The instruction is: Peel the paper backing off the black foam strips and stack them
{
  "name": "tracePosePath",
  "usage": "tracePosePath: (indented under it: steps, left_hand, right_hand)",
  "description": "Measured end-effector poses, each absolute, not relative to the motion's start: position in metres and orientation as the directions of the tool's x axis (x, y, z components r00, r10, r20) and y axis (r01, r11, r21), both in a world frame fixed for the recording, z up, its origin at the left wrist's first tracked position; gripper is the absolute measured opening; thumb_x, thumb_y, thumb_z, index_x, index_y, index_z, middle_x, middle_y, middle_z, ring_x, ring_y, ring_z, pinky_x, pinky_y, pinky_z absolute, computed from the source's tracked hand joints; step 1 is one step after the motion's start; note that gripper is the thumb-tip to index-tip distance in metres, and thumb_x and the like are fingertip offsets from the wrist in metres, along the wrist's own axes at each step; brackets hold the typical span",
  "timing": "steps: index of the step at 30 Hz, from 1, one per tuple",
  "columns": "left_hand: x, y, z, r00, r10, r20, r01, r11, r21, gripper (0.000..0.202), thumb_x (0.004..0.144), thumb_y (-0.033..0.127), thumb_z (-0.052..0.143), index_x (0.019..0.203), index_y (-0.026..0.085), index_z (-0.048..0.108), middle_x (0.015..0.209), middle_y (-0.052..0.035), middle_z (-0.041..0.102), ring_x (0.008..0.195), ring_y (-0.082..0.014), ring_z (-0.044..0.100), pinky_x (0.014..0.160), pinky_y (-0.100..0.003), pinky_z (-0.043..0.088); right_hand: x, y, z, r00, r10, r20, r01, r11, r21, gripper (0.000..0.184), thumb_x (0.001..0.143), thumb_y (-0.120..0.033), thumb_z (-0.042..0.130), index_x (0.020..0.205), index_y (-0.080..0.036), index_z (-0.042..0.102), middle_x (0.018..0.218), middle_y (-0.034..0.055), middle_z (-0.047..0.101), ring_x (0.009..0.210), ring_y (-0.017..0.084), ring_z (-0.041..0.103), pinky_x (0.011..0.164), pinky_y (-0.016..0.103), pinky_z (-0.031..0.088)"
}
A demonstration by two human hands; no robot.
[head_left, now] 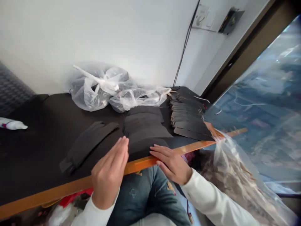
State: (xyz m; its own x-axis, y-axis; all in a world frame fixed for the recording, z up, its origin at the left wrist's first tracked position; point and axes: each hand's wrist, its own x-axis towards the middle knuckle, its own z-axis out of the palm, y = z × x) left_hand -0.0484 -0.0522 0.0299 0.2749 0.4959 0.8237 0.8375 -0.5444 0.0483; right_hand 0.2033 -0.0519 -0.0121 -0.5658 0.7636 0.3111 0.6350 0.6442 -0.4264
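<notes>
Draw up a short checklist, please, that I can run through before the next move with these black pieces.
Left hand empty: ok, it holds nothing.
Right hand empty: ok, it rests at the near edge of the stack.
Middle stack squared: cannot tell, black on black hides the edges.
Separate strip flat on the table: ok.
Fanned row clear of the plastic bag: cannot tell, they lie very close at the far end.
</notes>
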Motion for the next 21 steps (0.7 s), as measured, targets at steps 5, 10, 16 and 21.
tracePosePath:
  steps: [5, 10, 16, 21]
  left_hand:
    - [-0.039, -0.064, 0.002, 0.53, 0.457, 0.714, 0.707, -0.704, -0.074, 0.035, 0.094, 0.003, 0.054, 0.128, 0.006, 0.06, 0.126, -0.0119, 0.069, 0.12, -0.0231, 0.065, 0.101, -0.032, 0.053]
    - [-0.036, -0.064, -0.018, 0.638, 0.423, 0.644, 0.628, -0.77, -0.116, 0.034, 0.097, 0.002, 0.044, 0.123, 0.008, 0.064, 0.124, -0.0095, 0.07, 0.115, -0.0211, 0.068, 0.095, -0.031, 0.057]
    - [-0.014, -0.066, -0.024, 0.5, 0.578, 0.644, 0.694, -0.713, 0.101, 0.036, 0.097, 0.028, 0.052, 0.122, 0.005, 0.064, 0.125, -0.0161, 0.069, 0.113, -0.03, 0.067, 0.088, -0.039, 0.058]
    - [-0.007, -0.071, -0.014, 0.422, 0.623, 0.658, 0.639, -0.72, 0.271, 0.028, 0.095, 0.022, 0.053, 0.118, 0.01, 0.065, 0.124, -0.0156, 0.068, 0.117, -0.0299, 0.062, 0.094, -0.041, 0.053]
  right_hand:
    - [0.219, -0.031, -0.014, -0.4, 0.795, 0.456, 0.645, 0.598, -0.475, 0.039, 0.097, -0.037, 0.043, 0.129, -0.031, 0.063, 0.132, 0.0033, 0.066, 0.132, 0.025, 0.053, 0.11, 0.05, 0.044]
    - [0.287, -0.032, -0.008, -0.023, 0.876, 0.481, 0.922, 0.205, -0.329, 0.042, 0.097, -0.043, 0.037, 0.128, -0.033, 0.065, 0.129, 0.0055, 0.067, 0.129, 0.027, 0.055, 0.11, 0.049, 0.044]
    - [0.33, -0.039, -0.029, -0.179, 0.927, 0.33, 0.965, 0.232, -0.126, 0.059, 0.095, -0.05, 0.045, 0.148, -0.025, 0.043, 0.141, 0.0107, 0.059, 0.129, 0.03, 0.055, 0.109, 0.052, 0.043]
    - [0.332, -0.059, -0.03, -0.369, 0.784, 0.499, 0.902, 0.431, -0.009, 0.042, 0.091, -0.038, 0.063, 0.13, -0.022, 0.062, 0.115, 0.0093, 0.073, 0.102, 0.025, 0.068, 0.089, 0.04, 0.055]
